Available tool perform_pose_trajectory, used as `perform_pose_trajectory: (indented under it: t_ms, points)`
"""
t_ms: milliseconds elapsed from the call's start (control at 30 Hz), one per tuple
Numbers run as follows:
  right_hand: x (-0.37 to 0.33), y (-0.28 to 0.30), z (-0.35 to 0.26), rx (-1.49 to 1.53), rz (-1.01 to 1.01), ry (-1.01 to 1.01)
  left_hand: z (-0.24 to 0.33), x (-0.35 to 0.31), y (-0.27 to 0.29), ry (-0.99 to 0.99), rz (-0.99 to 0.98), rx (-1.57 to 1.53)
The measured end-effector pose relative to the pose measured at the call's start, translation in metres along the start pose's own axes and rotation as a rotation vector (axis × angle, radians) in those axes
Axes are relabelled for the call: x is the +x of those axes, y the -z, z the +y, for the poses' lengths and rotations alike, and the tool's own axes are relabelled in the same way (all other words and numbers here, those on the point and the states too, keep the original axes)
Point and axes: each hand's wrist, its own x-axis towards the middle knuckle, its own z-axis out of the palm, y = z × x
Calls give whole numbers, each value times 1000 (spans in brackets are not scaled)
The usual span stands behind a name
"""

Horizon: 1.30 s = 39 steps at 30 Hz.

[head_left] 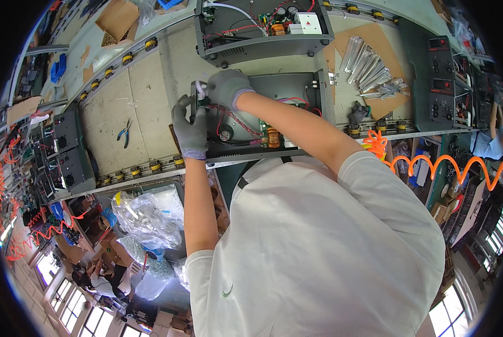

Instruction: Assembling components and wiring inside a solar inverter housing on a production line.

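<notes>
An open dark metal case (279, 85) sits before me, with wires, a copper-wound coil (272, 137) and a round black part (225, 133) inside. My left hand (192, 130), in a grey glove, is at the case's left end, thumb and fingers on either side of the end panel. My right hand (225, 88), gloved too, reaches over the case to its far left corner, fingers curled. Beside those fingertips a white cable (200, 86) loops up. The back of the right hand hides what its fingers hold. Red wires (241, 121) run near both hands.
Beyond stands a second open case (246, 51) with electronics. Blue-handled pliers (124, 135) lie left on the bench; metal strips (369, 67) on cardboard and a dark bundle (358, 112) lie right. Yellow rollers (156, 166) line the edges. An orange coiled hose (431, 165) hangs right.
</notes>
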Motion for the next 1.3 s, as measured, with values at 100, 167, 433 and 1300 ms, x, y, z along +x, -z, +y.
perform_pose_trajectory:
  t_ms: [100,167,433,1300]
  points:
    - [-4,8,1,255,8,-71,29,-10,-1,-328,-90,581]
    - [-9,16,-4,358,-69,3,34,-15,-6,-337,-75,688]
    - [-21,38,44,-165,-101,-127,-17,-15,10,6,26,-142]
    - [-46,-14,10,133,48,237,-3,-22,4,-42,33,23]
